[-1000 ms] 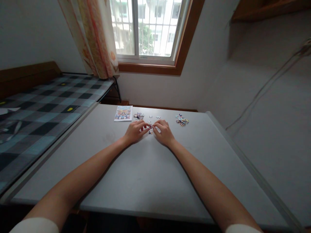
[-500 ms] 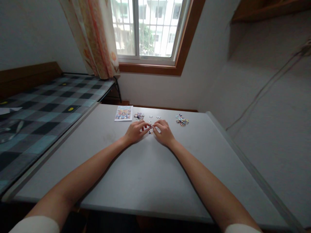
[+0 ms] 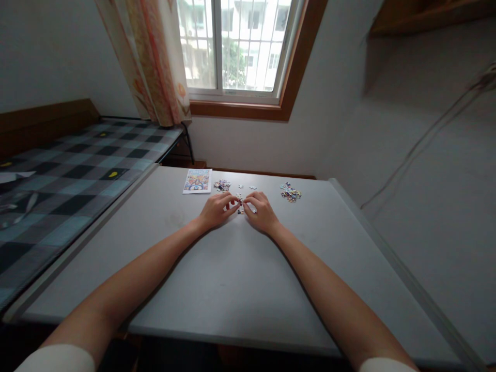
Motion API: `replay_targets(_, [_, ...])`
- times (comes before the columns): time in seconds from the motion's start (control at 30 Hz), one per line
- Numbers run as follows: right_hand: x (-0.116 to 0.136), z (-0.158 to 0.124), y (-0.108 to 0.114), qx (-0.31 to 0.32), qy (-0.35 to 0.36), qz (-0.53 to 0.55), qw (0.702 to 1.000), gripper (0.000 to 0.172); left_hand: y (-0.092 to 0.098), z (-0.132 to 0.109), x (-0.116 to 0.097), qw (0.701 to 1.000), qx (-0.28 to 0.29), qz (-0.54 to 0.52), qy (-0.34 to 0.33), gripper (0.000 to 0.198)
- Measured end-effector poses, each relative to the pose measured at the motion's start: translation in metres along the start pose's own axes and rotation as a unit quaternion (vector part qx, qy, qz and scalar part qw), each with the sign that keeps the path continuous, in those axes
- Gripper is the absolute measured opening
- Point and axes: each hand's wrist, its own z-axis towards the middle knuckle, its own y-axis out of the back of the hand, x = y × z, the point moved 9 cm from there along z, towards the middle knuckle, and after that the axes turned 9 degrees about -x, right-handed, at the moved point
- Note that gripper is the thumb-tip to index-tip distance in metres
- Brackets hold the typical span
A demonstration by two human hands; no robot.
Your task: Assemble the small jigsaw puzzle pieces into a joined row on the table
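My left hand (image 3: pixel 220 209) and my right hand (image 3: pixel 260 211) meet fingertip to fingertip over the far half of the white table (image 3: pixel 232 279). Between them are small jigsaw puzzle pieces (image 3: pixel 240 202), which both hands pinch at the edges; the fingers partly cover them. Another piece (image 3: pixel 241 211) lies just below the fingertips. Beyond the hands, two loose pieces sit apart, a left one (image 3: pixel 241 186) and a right one (image 3: pixel 253 187). A heap of pieces (image 3: pixel 222 185) is behind my left hand, and a second heap (image 3: pixel 290 192) lies to the right of my right hand.
A printed picture sheet (image 3: pixel 197 181) lies flat at the table's far left. Left of the table stands a bed with a checked cover (image 3: pixel 81 170). A curtain (image 3: pixel 151 67) and a barred window (image 3: pixel 240 46) are behind; a cable (image 3: pixel 411 152) hangs along the right wall.
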Motion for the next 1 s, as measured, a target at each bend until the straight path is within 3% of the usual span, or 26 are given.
replay_targets(1.0, [0.0045, -0.0008, 0.0001, 0.008, 0.006, 0.001, 1.000, 0.012, -0.0018, -0.0002, 0.0062, 1.000, 0.005, 0.013, 0.028, 0.015])
